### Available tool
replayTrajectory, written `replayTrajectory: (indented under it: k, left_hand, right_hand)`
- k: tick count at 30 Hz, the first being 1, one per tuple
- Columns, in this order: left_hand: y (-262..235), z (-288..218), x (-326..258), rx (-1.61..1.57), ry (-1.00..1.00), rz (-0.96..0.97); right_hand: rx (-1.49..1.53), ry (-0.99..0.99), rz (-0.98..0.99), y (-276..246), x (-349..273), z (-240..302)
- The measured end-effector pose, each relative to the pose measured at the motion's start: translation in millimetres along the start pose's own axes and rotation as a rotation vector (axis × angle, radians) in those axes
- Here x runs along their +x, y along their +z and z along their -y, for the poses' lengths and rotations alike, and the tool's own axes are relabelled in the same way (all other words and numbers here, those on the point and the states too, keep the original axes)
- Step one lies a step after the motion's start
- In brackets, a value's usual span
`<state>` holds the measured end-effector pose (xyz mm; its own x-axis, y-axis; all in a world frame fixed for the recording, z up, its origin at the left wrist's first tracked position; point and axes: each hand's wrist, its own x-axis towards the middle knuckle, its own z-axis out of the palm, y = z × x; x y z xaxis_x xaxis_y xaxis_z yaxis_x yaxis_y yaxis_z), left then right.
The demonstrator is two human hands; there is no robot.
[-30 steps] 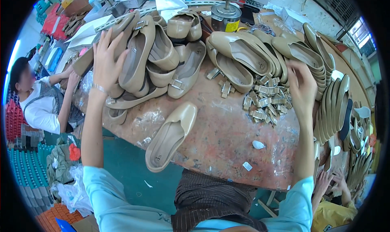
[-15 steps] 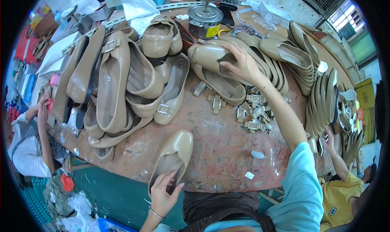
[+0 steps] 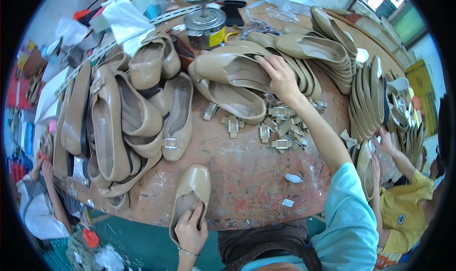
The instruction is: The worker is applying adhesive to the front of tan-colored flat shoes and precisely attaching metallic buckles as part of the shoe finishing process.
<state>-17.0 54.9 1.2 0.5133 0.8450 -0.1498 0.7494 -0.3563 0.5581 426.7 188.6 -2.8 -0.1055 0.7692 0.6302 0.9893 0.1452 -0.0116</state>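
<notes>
The left hand (image 3: pixel 191 230) sat at the lower centre of the frame, its fingers resting inside the heel end of a single beige flat shoe (image 3: pixel 191 200); the grip looked loose, fingers laid on the insole, and whether they clamped the rim could not be told. That shoe lay on the tabletop (image 3: pixel 247 176) with its long axis running almost straight up the frame, rounded toe pointing away from the hand, heel overhanging the near edge.

The right hand (image 3: pixel 280 79) reached to the upper centre, fingers spread and pressed on the top shoe of a stack (image 3: pixel 232 69) of beige flats lying with their long axes across the frame. The hand was open upon it, not closed round it. This stack lay well apart from the single shoe, up and to the right of it, so the right hand was far nearer.

Just below the right wrist lay a scatter of small metal buckles (image 3: pixel 280 128), shiny and angular. The shoes were smooth, matte, leather-like; the tabletop was worn, reddish and scuffed. A round tin (image 3: pixel 205 26) stood behind the stack.
</notes>
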Motion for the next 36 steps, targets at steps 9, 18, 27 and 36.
replayTrajectory:
  k: [9, 18, 27, 36]
  left_hand:
    - [-2, -6, -4, -0.095, -0.066, -0.040]
    - [9, -1, 16, -0.788, -0.284, -0.097]
    - [7, 15, 19, -1.669, -0.399, -0.185]
    - [15, 20, 25, -1.893, -0.547, -0.106]
  right_hand:
    - [0.205, 0.106, 0.137, -12, -10, 24]
    - [0.134, 0.089, 0.125, -34, -46, 40]
    - [0.095, 0.050, 0.041, -18, -31, 37]
    - [0.095, 0.244, 0.122, -9, 24, 30]
